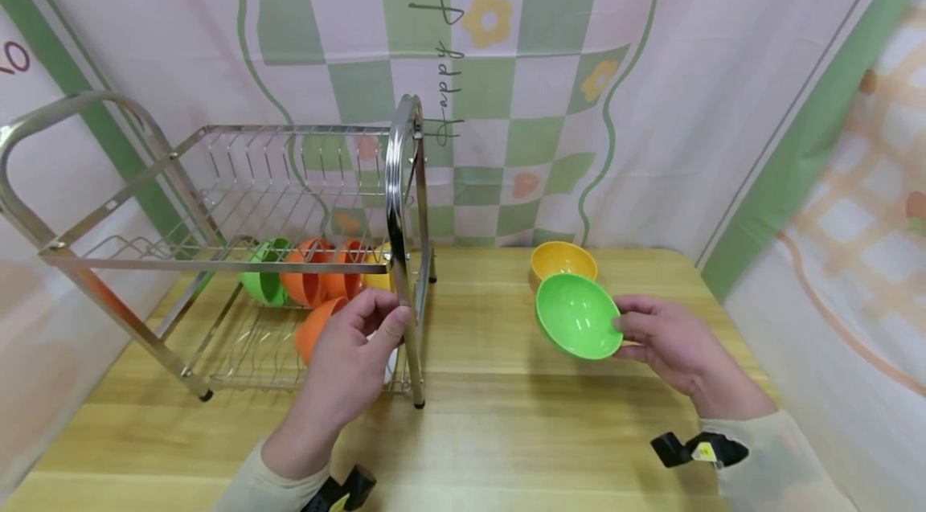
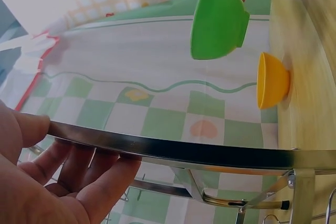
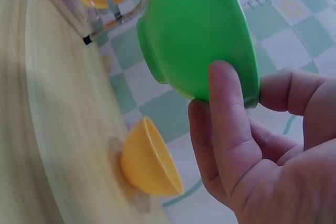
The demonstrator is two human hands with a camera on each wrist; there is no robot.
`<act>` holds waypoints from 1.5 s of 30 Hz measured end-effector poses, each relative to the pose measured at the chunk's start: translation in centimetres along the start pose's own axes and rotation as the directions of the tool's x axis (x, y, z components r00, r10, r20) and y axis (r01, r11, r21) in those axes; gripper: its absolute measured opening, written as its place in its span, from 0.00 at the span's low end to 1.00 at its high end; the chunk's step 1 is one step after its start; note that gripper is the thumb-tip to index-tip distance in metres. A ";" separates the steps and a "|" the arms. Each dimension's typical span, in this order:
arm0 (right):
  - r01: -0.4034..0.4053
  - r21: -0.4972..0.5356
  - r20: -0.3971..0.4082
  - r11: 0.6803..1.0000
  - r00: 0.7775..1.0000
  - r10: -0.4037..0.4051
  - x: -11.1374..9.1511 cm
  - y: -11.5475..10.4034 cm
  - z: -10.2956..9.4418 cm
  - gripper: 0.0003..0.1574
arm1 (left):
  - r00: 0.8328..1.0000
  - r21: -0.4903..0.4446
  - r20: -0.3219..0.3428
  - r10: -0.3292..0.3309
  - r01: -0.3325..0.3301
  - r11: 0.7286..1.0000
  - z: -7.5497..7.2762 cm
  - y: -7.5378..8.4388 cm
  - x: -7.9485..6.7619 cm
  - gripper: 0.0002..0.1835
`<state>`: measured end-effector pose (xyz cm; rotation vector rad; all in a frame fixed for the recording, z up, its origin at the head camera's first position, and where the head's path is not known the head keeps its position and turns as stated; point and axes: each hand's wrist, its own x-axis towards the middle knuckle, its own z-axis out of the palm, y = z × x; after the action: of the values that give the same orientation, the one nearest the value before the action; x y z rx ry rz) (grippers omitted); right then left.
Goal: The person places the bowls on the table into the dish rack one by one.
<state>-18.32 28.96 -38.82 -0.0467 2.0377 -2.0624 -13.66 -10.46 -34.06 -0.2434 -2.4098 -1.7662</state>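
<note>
My right hand (image 1: 665, 343) holds a green bowl (image 1: 576, 319) by its rim above the table, tilted so its inside shows in the head view. In the right wrist view, the thumb is at the rim and the fingers press the outer wall. Behind it, a yellow bowl (image 1: 564, 256) stands upright on the table. My left hand (image 1: 347, 363) grips the right-hand upright of a two-tier metal dish rack (image 1: 395, 182). The left wrist view has the thumb on one side of that bar (image 2: 173, 146) and the fingers on the other.
On the rack's lower tier, a green bowl (image 1: 266, 279), several orange bowls (image 1: 313, 335) and a yellow bowl (image 1: 379, 275) stand on edge. Something white is partly hidden behind my left hand. Wire slots form the upper tier (image 1: 289, 174). A patterned curtain (image 1: 651, 158) hangs behind the wooden table (image 1: 492, 432).
</note>
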 end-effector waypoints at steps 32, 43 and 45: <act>0.165 0.007 0.236 0.986 0.958 -0.162 -4.5 -1.4 5.7 0.16 | 0.897 -0.343 0.440 -0.050 0.219 0.914 3.2 -0.2 -4.2 0.27; 0.186 -0.007 0.258 0.983 0.950 -0.178 -5.7 -1.7 7.8 0.17 | 0.818 -0.595 0.569 -0.089 0.484 0.642 4.7 -2.0 -3.2 0.31; 0.185 -0.018 0.259 0.983 0.950 -0.175 -5.8 -1.6 8.1 0.18 | 0.806 -0.607 0.587 -0.083 0.506 0.613 4.7 -2.1 -3.0 0.31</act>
<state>-11.37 22.11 -36.16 -0.4989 1.9779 -1.9924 -11.28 -6.70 -38.09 -0.4428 -1.8690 -3.1745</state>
